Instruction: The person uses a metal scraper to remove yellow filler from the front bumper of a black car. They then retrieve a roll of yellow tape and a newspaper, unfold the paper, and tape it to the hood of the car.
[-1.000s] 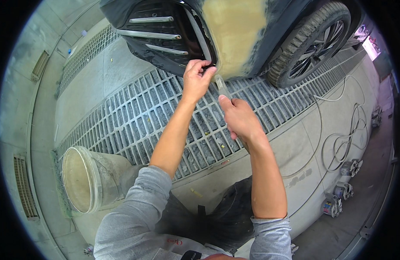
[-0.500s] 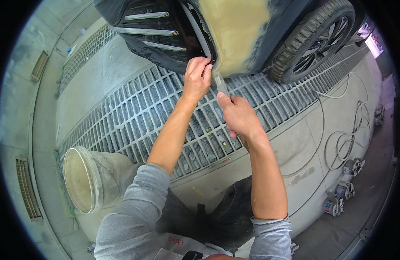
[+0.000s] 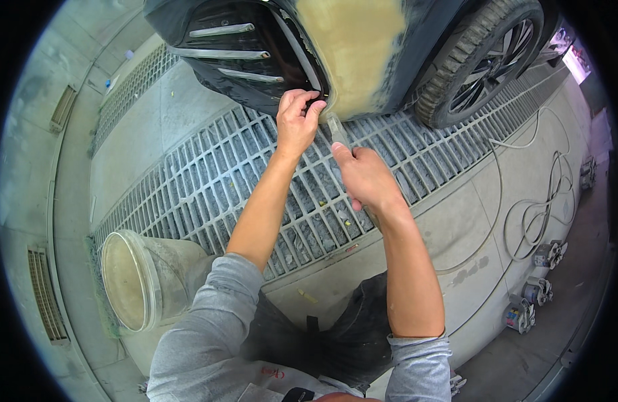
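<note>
My left hand (image 3: 297, 119) is pinched at the lower corner of the black grille insert (image 3: 252, 63) with chrome strips, on the car's bumper; I cannot make out what, if anything, is between its fingertips. My right hand (image 3: 361, 177) grips a long flat pale tool (image 3: 336, 129), whose far end meets the lower edge of the bumper's beige patch (image 3: 349, 53), just right of my left fingers. The patch is bordered by dark grey-blue bodywork (image 3: 423, 37).
A car wheel (image 3: 476, 67) stands at upper right. Metal floor grating (image 3: 208, 187) runs beneath the bumper. A dusty plastic bucket (image 3: 145, 278) is at my lower left. Looped hoses (image 3: 530, 218) and several small grey machines (image 3: 537, 295) lie along the right.
The car sits slightly further left in view. Both hands and the tool have shifted slightly left and up, still at the bumper corner. My left thumb and fingers flexed slightly.
</note>
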{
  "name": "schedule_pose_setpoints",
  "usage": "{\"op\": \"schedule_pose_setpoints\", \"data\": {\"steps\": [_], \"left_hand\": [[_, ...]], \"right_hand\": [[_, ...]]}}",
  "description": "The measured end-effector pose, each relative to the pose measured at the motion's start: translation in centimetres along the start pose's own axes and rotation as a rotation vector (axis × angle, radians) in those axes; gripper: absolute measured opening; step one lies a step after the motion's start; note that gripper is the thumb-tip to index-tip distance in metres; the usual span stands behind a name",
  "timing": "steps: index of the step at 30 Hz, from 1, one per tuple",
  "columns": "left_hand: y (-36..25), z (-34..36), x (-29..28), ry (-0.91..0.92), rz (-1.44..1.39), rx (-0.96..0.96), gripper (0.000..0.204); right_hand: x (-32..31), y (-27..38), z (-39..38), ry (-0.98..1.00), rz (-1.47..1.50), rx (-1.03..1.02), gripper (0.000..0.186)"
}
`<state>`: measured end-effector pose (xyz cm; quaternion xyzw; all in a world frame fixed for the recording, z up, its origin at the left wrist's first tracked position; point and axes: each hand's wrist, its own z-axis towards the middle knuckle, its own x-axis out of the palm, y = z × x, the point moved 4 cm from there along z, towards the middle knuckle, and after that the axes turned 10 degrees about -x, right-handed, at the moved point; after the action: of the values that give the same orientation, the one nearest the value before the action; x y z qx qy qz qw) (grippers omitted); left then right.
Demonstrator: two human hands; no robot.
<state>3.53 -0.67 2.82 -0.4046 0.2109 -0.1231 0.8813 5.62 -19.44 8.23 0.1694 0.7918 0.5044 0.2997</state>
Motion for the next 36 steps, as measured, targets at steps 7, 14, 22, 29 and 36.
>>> {"op": "schedule_pose_setpoints", "data": {"steps": [7, 14, 22, 29, 36], "left_hand": [[0.4, 0.0, -0.4, 0.013, 0.069, 0.144, 0.018], [-0.1, 0.6, -1.0, 0.135, 0.036, 0.066, 0.020], [-0.1, 0.3, -0.4, 0.023, 0.127, 0.211, 0.019], [-0.1, 0.0, 0.0, -0.006, 0.167, 0.306, 0.020], [-0.3, 0.0, -0.1, 0.025, 0.163, 0.295, 0.023]], "right_hand": [[0.5, -0.1, 1.1, 0.066, -0.029, 0.039, 0.060], [0.9, -0.1, 1.0, -0.003, 0.019, 0.000, 0.049], [0.9, -0.3, 1.4, 0.001, 0.021, 0.000, 0.048], [1.5, -0.5, 1.9, -0.015, 0.043, 0.020, 0.048], [1.1, -0.3, 2.0, 0.073, 0.018, 0.058, 0.059]]}}
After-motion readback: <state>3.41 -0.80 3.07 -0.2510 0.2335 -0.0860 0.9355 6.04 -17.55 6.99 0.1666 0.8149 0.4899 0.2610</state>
